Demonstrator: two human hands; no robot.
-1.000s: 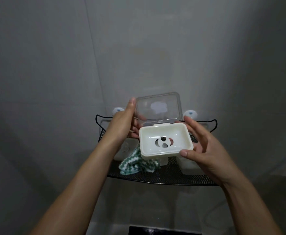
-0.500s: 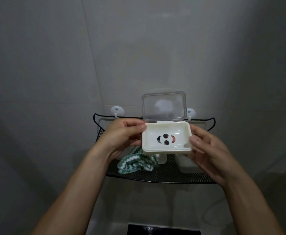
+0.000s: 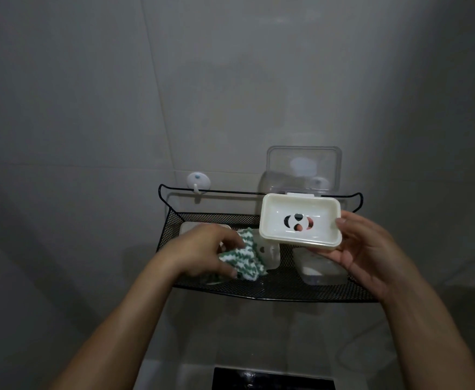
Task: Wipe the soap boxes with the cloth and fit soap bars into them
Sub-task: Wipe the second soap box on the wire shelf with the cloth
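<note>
left hand: fingers curled, gripping green-white cloth on mesh shelf
right hand: holds soap box, lid up

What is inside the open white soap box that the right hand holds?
No soap bar lies inside the open soap box: only its bare white floor with cut-out drain holes in the middle. The right hand holds its edge; what lies beneath the box is covered.
</note>
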